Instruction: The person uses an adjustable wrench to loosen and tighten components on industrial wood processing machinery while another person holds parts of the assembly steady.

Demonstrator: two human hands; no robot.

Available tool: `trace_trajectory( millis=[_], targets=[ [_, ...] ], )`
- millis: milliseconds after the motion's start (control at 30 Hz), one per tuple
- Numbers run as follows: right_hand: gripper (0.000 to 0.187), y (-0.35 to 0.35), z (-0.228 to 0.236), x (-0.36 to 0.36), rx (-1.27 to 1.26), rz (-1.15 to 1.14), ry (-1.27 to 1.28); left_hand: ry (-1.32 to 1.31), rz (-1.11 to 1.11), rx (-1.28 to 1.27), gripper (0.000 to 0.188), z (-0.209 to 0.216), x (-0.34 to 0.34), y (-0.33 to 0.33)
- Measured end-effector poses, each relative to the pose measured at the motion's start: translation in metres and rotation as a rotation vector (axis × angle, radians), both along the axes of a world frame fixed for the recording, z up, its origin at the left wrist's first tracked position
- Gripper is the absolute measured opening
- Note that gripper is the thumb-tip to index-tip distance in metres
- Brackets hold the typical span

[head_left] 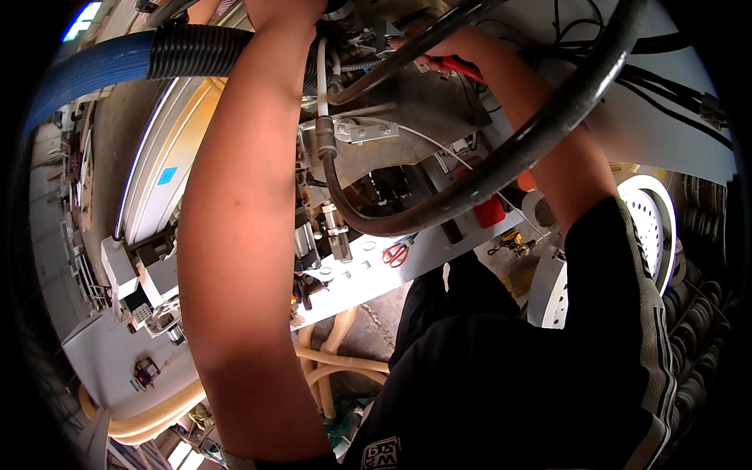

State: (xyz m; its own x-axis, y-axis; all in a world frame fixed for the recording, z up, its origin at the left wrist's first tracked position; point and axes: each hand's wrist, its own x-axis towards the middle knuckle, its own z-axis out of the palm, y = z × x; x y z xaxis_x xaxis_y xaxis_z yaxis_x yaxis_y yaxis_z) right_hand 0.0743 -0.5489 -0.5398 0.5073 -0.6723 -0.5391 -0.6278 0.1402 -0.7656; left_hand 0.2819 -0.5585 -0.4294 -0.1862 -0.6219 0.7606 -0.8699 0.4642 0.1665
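Note:
My left arm reaches up to the top edge, where my left hand (283, 9) is mostly cut off. Its fingers do not show, so what they touch cannot be made out. At the upper right of the machine, my right hand (442, 48) is closed around a tool with a red handle (465, 70); the tool's working end is hard to make out among the machine parts. Between my arms lie a metal plate (423, 133) and a clear bracket (366, 130). A thick black hose (501, 176) loops across in front of my right forearm.
Red-handled scissors (395, 253) lie on the white machine ledge (352, 291). A blue hose (94, 77) comes in at upper left. Beige hoses (337, 362) run below. On the right are a yellow power tool (514, 242) and a white perforated seat (648, 219).

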Motion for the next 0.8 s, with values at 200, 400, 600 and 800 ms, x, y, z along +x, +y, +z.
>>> trace_trajectory(
  millis=[200,400,600,800],
  targets=[
    [0.047,-0.015,-0.007,-0.006,-0.059,0.084,-0.011,-0.010,0.055,-0.020,0.029,0.004,-0.005,-0.001],
    [0.034,0.045,-0.034,0.040,0.210,-0.436,-0.303,0.094,-0.019,0.030,0.029,0.002,-0.003,-0.003],
    [0.015,0.099,-0.028,0.148,0.502,-0.977,-0.805,0.184,-0.084,0.053,0.029,0.002,-0.004,-0.005],
    [0.017,0.105,-0.029,0.103,0.539,-0.902,-0.673,0.232,-0.102,0.056,0.029,-0.002,0.002,-0.002]
  ],
)
